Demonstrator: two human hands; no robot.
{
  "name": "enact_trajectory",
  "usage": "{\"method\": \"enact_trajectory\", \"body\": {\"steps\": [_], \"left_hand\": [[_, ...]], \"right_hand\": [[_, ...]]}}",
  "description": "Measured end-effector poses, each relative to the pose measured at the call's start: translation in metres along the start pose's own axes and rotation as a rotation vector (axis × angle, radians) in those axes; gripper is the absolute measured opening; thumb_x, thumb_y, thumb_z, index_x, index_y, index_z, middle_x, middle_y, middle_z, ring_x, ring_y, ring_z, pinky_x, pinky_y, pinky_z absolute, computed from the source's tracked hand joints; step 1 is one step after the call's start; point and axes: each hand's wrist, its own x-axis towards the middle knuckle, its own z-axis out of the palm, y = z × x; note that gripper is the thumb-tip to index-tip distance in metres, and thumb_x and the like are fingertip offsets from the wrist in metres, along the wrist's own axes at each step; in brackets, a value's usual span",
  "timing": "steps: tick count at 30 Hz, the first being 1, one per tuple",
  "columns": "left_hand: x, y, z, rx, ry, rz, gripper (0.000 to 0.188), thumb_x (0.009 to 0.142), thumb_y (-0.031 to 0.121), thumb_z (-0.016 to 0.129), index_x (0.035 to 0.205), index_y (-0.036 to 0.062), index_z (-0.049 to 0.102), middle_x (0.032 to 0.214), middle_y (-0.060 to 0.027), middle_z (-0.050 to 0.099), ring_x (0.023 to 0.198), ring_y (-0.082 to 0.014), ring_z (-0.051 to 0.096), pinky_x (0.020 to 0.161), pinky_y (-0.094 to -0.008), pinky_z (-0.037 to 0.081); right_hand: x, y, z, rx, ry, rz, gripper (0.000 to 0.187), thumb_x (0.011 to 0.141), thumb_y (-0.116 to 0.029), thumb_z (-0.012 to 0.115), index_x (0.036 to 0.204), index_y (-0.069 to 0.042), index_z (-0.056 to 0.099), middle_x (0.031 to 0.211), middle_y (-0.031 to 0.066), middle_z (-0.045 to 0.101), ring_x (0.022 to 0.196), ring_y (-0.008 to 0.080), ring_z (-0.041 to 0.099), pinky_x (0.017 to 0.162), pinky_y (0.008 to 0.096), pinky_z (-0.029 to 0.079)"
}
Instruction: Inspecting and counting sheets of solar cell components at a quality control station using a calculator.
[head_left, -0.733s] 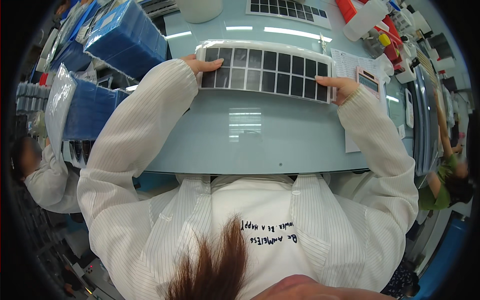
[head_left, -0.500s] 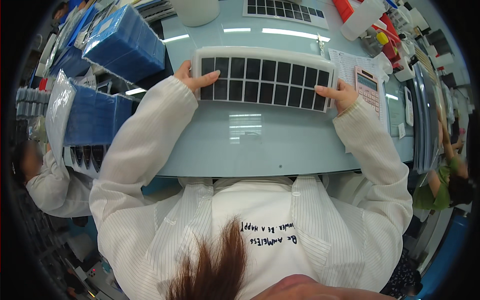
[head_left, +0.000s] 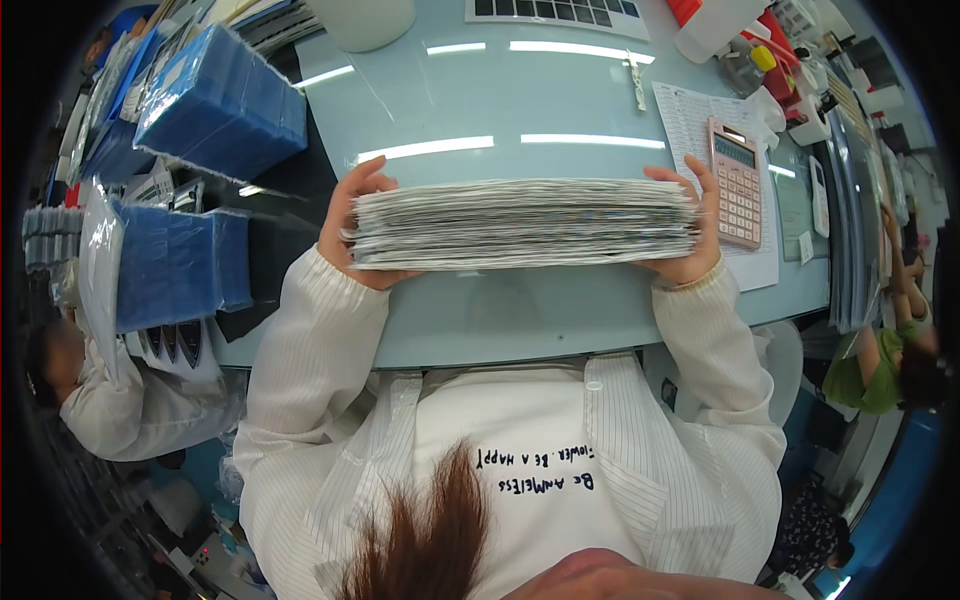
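A thick stack of white sheets point(head_left: 525, 225) stands on its long edge above the glass-topped table, its layered edges facing up toward me. My left hand point(head_left: 358, 225) wraps round the stack's left end, fingers at the far side and thumb along the near side. Round the right end, my right hand point(head_left: 690, 225) grips it in the same way. The dark squares on the sheets' faces are hidden from this angle. Whether the stack's underside touches the glass, I cannot tell.
Beside my right hand, a pink calculator point(head_left: 735, 185) lies on a printed paper point(head_left: 685, 110). A sheet with dark squares point(head_left: 560, 12) lies at the back, near a white tub point(head_left: 365, 20). Blue wrapped packs point(head_left: 225, 105) stand left. Another person's white sleeve point(head_left: 150, 405) shows at far left.
The stack has tipped from showing its face of dark squares to showing its layered edges. Both hands have come nearer to me with it and still hold its ends.
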Motion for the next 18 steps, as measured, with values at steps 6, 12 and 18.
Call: {"method": "enact_trajectory", "body": {"steps": [6, 12, 18], "left_hand": [[0.007, -0.003, -0.021, 1.019, -0.496, 0.978, 0.120, 0.050, 0.018, 0.092, 0.143, 0.0139, 0.017, 0.129, -0.0101, 0.045, 0.107, -0.0256, 0.055, 0.099, -0.0420, 0.044], [0.009, -0.017, -0.018, 1.291, -0.529, 1.118, 0.133, 0.044, 0.017, 0.094, 0.144, 0.0118, 0.007, 0.137, -0.0134, 0.034, 0.119, -0.0288, 0.048, 0.102, -0.0418, 0.040], [0.018, -0.009, -0.027, 1.141, -0.704, 0.946, 0.137, 0.040, 0.011, 0.094, 0.144, 0.0158, 0.004, 0.134, -0.0114, 0.036, 0.120, -0.0273, 0.046, 0.103, -0.0423, 0.042]], "right_hand": [[-0.004, -0.020, 0.018, -0.091, -0.033, -0.327, 0.109, 0.048, -0.004, 0.088, 0.137, -0.013, 0.025, 0.135, 0.0094, 0.044, 0.123, 0.0192, 0.043, 0.107, 0.0395, 0.038], [-0.004, -0.030, 0.028, 0.148, -0.020, 0.065, 0.122, 0.038, -0.008, 0.093, 0.138, -0.013, 0.024, 0.130, 0.0080, 0.047, 0.118, 0.0221, 0.050, 0.102, 0.0397, 0.045], [0.000, -0.013, 0.019, 0.009, -0.066, -0.193, 0.112, 0.037, 0.006, 0.090, 0.133, -0.009, 0.034, 0.124, 0.0089, 0.053, 0.111, 0.0225, 0.056, 0.098, 0.0363, 0.049]]}}
